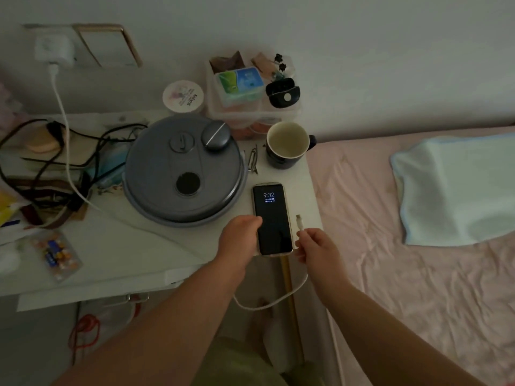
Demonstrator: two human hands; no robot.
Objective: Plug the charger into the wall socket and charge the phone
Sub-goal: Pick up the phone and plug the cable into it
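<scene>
A dark phone (274,218) lies face up near the front right corner of the white bedside table (125,246), its screen lit with a clock. My left hand (239,235) grips the phone's lower left edge. My right hand (315,246) pinches the white charging cable (276,302) just behind its plug end (299,220), which points up beside the phone's right side, apart from it. The white charger (55,50) sits in the wall socket at the upper left, and its cable (62,129) hangs down onto the table.
A round grey lidded container (184,174) fills the table's middle. Behind the phone stands a dark mug (288,144), with a clear organiser box (250,93) and a round tub (184,96) further back. Black cables (55,162) tangle at left. A pink bed (418,260) with a pillow (457,190) lies right.
</scene>
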